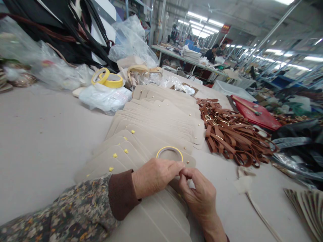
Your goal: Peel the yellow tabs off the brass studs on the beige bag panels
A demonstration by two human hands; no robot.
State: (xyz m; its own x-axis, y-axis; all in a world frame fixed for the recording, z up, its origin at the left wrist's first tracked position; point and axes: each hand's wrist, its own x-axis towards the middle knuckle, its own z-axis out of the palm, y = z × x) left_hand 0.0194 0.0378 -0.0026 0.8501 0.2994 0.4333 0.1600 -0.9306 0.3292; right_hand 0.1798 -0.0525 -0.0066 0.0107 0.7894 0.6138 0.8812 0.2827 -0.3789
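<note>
Workshop background with rows of white tube lights (198,16); broad pale grey table (45,137) across the foreground. Centre of table: overlapping beige, round-cornered flat panels (153,121), with small yellow tape squares (126,151) along the near left edge and round brass-coloured studs (187,163) along the right. Left hand (153,176): fingers together above the near panels, tips meeting the right hand; grip hidden, not possible to judge. Right hand (200,191): thumb and forefinger closed in a pinch; contents too small to make out. Narrow yellow ring-shaped tape roll (169,148): just beyond the left hand, above the panels. Step in hand, by judgement: parting a short piece of tape. Pinch close to the intended tear; pull crosswise. Avoid nudging the fanned panels with the brown ribbed cuff (123,195).
</note>
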